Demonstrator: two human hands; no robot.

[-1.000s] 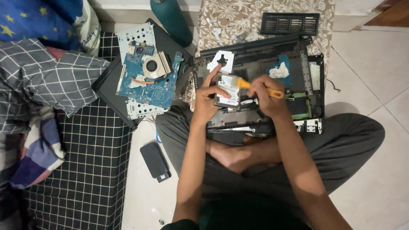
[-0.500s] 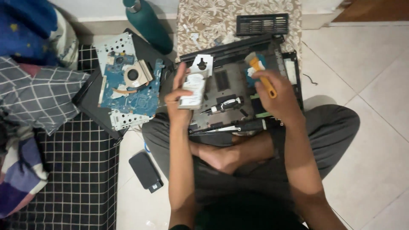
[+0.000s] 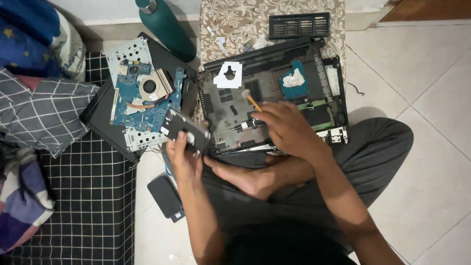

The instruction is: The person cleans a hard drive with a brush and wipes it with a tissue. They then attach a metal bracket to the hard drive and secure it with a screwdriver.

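An opened laptop base [image 3: 274,93] rests on my crossed legs, its dark inner tray exposed with a white cut-out sheet [image 3: 229,75] at the upper left. My left hand [image 3: 184,157] holds a flat dark drive [image 3: 185,130] off the left edge of the base. My right hand [image 3: 289,127] sits over the middle of the base and grips a small brush [image 3: 252,100] with an orange handle, bristles pointing up-left onto the tray.
A blue circuit board with a copper fan [image 3: 147,95] lies on a black lid to the left. A teal bottle [image 3: 167,27], a black vent grille [image 3: 299,24], a patterned cloth [image 3: 245,19], a black phone [image 3: 167,198] and checked bedding [image 3: 64,196] surround me.
My left hand has carried the drive down and left, off the laptop base. My right hand has come down to the middle of the base with the brush.
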